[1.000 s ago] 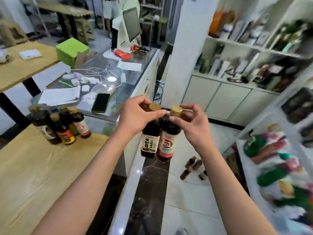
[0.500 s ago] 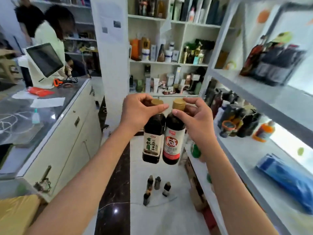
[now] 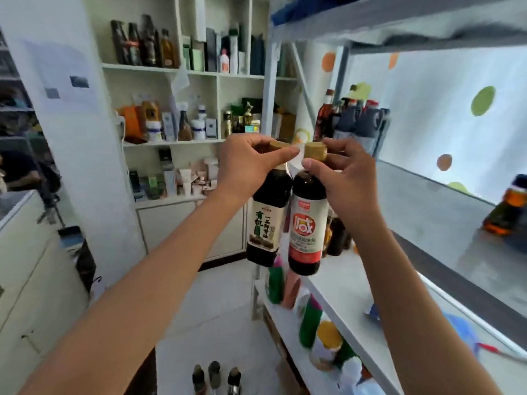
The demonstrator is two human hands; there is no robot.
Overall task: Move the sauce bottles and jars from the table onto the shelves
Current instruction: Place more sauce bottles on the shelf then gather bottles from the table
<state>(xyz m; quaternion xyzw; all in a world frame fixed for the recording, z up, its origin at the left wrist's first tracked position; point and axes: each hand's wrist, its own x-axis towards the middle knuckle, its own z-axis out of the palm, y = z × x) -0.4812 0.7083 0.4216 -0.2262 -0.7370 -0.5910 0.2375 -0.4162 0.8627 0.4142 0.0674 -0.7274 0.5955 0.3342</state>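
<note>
Right in front of the metal shelves (image 3: 422,201) on the right, both arms are up and each hand's got a dark sauce bottle by the neck. The left hand (image 3: 245,166) is pinching the gold cap of the green-label bottle (image 3: 265,223), and the right hand (image 3: 346,178) is doing the same with the red-label bottle (image 3: 306,226). The two bottles hang side by side in the air, pretty much touching, just off the shelf edge and not on it yet. There's an orange-ish bottle (image 3: 507,212) sitting on the shelf further right, kinda blurry, and three small dark bottles (image 3: 215,377) on the floor below
</note>
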